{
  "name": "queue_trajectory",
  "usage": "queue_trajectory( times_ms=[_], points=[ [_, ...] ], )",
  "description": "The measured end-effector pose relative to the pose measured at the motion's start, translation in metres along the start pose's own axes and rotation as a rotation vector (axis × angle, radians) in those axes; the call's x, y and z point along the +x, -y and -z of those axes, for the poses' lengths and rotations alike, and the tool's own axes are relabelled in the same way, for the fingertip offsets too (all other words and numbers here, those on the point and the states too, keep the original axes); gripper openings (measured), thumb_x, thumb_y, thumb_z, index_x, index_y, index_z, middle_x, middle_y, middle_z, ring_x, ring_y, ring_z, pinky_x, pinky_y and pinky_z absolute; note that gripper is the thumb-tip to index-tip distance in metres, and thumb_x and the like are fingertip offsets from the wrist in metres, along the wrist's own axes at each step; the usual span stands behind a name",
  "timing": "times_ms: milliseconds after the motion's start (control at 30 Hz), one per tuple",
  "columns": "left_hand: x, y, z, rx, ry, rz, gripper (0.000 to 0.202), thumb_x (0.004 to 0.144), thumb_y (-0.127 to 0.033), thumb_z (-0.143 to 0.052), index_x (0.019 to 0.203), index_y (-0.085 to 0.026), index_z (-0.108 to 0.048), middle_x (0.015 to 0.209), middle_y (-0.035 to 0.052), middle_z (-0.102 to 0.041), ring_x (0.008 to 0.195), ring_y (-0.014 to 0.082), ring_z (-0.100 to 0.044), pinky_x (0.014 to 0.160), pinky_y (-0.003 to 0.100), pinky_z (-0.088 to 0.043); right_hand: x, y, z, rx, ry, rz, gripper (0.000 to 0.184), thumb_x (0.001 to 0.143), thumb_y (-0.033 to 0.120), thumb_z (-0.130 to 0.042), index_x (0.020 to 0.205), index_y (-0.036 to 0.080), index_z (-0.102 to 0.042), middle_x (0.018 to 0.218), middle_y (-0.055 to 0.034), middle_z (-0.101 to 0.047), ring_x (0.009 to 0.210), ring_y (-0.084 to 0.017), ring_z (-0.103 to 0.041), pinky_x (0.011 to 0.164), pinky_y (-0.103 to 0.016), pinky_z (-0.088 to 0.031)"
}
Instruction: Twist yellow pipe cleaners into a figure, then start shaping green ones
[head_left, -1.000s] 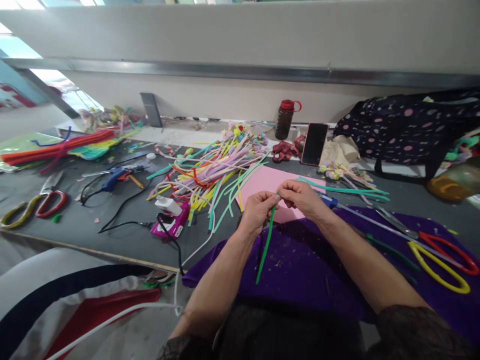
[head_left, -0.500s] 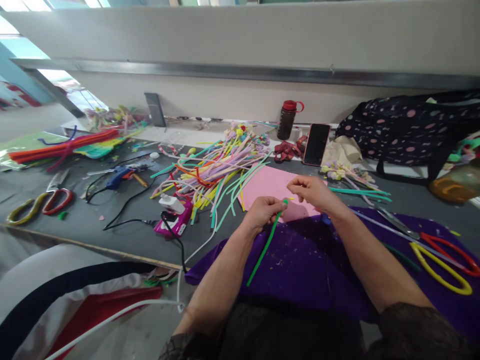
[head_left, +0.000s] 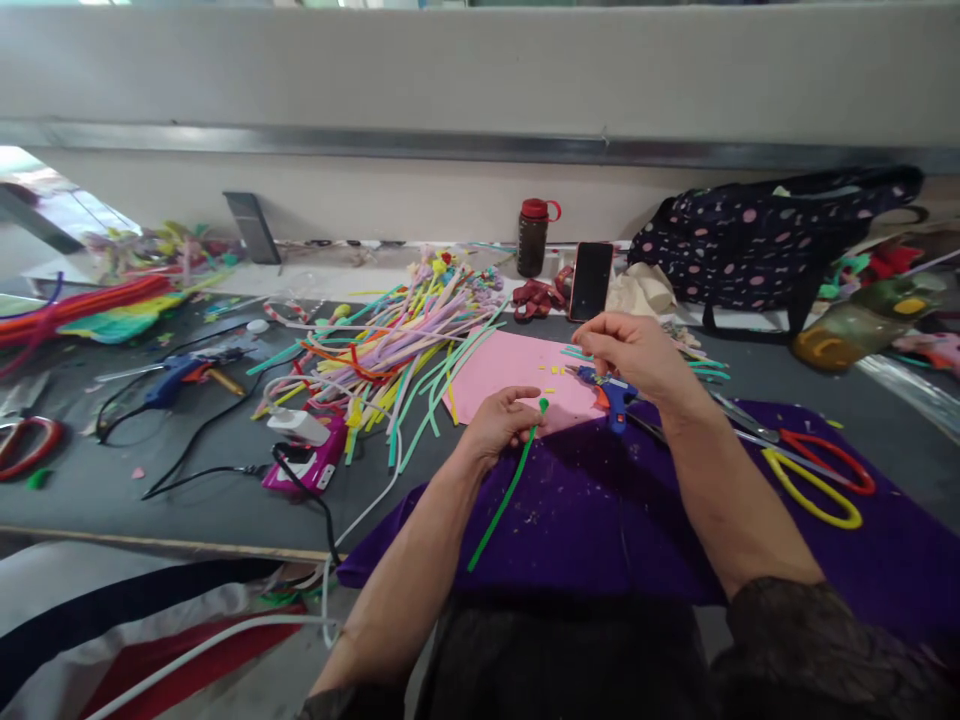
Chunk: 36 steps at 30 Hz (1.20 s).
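My left hand (head_left: pixel 501 425) is closed round a green pipe cleaner (head_left: pixel 499 518), whose upper end forms a small thick knob while the rest hangs down over the purple cloth (head_left: pixel 585 530). To the right and a little higher, my right hand (head_left: pixel 626 355) has its thumb and fingers pinched together; whatever is between them is hidden. Below that hand lies a blue glue gun (head_left: pixel 616 400), its nozzle over a pink sheet (head_left: pixel 491 370). Several short yellow pieces (head_left: pixel 556 370) are scattered on the sheet.
Bundled pastel pipe cleaners (head_left: pixel 409 340) lie left of the sheet, behind a magenta power strip (head_left: pixel 322 465) with cables. Scissors (head_left: pixel 817 480) rest at right. A second glue gun (head_left: pixel 176 380) lies left. A bottle (head_left: pixel 532 238), phone (head_left: pixel 591 282) and patterned bag (head_left: pixel 739 250) stand behind.
My right hand has risen and moved away from my left, uncovering the blue glue gun and yellow pieces. The camera view has turned right. The green pipe cleaner stays in my left hand.
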<state>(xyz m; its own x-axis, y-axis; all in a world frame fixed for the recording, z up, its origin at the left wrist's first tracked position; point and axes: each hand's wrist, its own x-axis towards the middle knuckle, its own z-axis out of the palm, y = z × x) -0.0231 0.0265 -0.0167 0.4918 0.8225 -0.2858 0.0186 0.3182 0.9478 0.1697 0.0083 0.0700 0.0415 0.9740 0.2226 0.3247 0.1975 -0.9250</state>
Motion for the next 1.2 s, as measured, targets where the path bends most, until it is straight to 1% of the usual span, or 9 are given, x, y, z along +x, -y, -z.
queue_trajectory(
  times_ms=[133, 267, 433, 567, 633, 733, 967, 1067, 1200],
  points=[
    [0.002, -0.001, 0.002, -0.084, -0.048, -0.008, 0.053, 0.058, -0.021, -0.067, 0.109, -0.015, -0.051, 0.066, 0.0014, -0.064, 0.039, 0.0045, -0.049, 0.034, 0.013, -0.027, -0.002, -0.027, -0.017, -0.063, 0.117, -0.098, 0.017, 0.070, 0.031, -0.056, 0.069, 0.014, -0.062, 0.054, 0.0008, -0.055, 0.039, -0.006, -0.044, 0.037, -0.018, -0.029],
    [0.001, -0.002, 0.000, -0.090, -0.034, -0.008, 0.056, 0.059, -0.021, -0.067, 0.111, -0.014, -0.049, 0.065, 0.0011, -0.064, 0.037, 0.0037, -0.046, 0.034, 0.013, -0.026, -0.008, -0.053, -0.035, -0.083, 0.222, -0.170, 0.019, 0.071, 0.031, -0.052, 0.068, 0.015, -0.061, 0.060, 0.0005, -0.058, 0.041, -0.007, -0.048, 0.038, -0.018, -0.032],
    [-0.001, -0.004, -0.003, -0.082, 0.001, -0.064, 0.051, 0.060, -0.020, -0.065, 0.109, -0.014, -0.050, 0.059, -0.0028, -0.061, 0.034, 0.0022, -0.041, 0.033, 0.014, -0.026, -0.011, -0.054, -0.050, -0.023, 0.320, -0.111, 0.015, 0.069, 0.028, -0.053, 0.068, 0.015, -0.060, 0.054, 0.0031, -0.055, 0.042, -0.007, -0.048, 0.041, -0.018, -0.034],
    [-0.002, -0.003, -0.002, -0.006, -0.014, -0.056, 0.033, 0.061, -0.024, -0.065, 0.091, -0.012, -0.056, 0.061, 0.0000, -0.062, 0.036, 0.0026, -0.043, 0.033, 0.014, -0.026, -0.007, -0.049, -0.053, 0.030, 0.339, -0.130, 0.014, 0.070, 0.026, -0.052, 0.068, 0.014, -0.058, 0.051, 0.0037, -0.053, 0.042, -0.006, -0.046, 0.039, -0.016, -0.031],
    [-0.002, -0.002, -0.001, 0.042, 0.007, -0.027, 0.025, 0.062, -0.029, -0.065, 0.079, -0.011, -0.057, 0.059, 0.0012, -0.061, 0.035, 0.0026, -0.042, 0.032, 0.014, -0.025, -0.004, -0.049, -0.052, 0.065, 0.331, -0.161, 0.014, 0.070, 0.026, -0.052, 0.067, 0.014, -0.056, 0.048, 0.0048, -0.049, 0.040, -0.005, -0.044, 0.038, -0.015, -0.030],
    [-0.002, -0.001, -0.002, 0.075, 0.040, 0.000, 0.024, 0.064, -0.033, -0.064, 0.069, -0.012, -0.054, 0.056, 0.0008, -0.060, 0.033, 0.0021, -0.039, 0.030, 0.013, -0.024, -0.001, -0.054, -0.050, 0.134, 0.307, -0.214, 0.015, 0.070, 0.028, -0.053, 0.068, 0.014, -0.055, 0.047, 0.0053, -0.048, 0.039, -0.005, -0.042, 0.037, -0.015, -0.029],
    [-0.004, -0.003, -0.007, 0.146, 0.092, 0.052, 0.023, 0.067, -0.033, -0.062, 0.066, -0.012, -0.053, 0.053, -0.0003, -0.059, 0.031, 0.0019, -0.039, 0.029, 0.013, -0.025, 0.006, -0.068, -0.030, 0.293, 0.125, -0.237, 0.019, 0.067, 0.033, -0.060, 0.066, 0.015, -0.053, 0.049, 0.0054, -0.048, 0.038, -0.004, -0.039, 0.034, -0.015, -0.024],
    [-0.005, -0.002, -0.009, 0.181, 0.135, 0.072, 0.021, 0.068, -0.032, -0.061, 0.067, -0.012, -0.053, 0.053, -0.0011, -0.059, 0.030, 0.0016, -0.038, 0.028, 0.013, -0.024, 0.008, -0.075, -0.020, 0.320, 0.054, -0.266, 0.021, 0.067, 0.034, -0.061, 0.064, 0.015, -0.052, 0.047, 0.0059, -0.046, 0.036, -0.004, -0.035, 0.034, -0.016, -0.023],
    [-0.007, -0.001, -0.011, 0.234, 0.211, 0.090, 0.021, 0.069, -0.033, -0.060, 0.066, -0.013, -0.052, 0.053, -0.0006, -0.059, 0.030, 0.0023, -0.039, 0.028, 0.013, -0.024, 0.009, -0.082, -0.014, 0.317, -0.018, -0.315, 0.023, 0.064, 0.035, -0.064, 0.065, 0.015, -0.054, 0.048, 0.0054, -0.047, 0.037, -0.004, -0.037, 0.033, -0.016, -0.024]
  ],
)
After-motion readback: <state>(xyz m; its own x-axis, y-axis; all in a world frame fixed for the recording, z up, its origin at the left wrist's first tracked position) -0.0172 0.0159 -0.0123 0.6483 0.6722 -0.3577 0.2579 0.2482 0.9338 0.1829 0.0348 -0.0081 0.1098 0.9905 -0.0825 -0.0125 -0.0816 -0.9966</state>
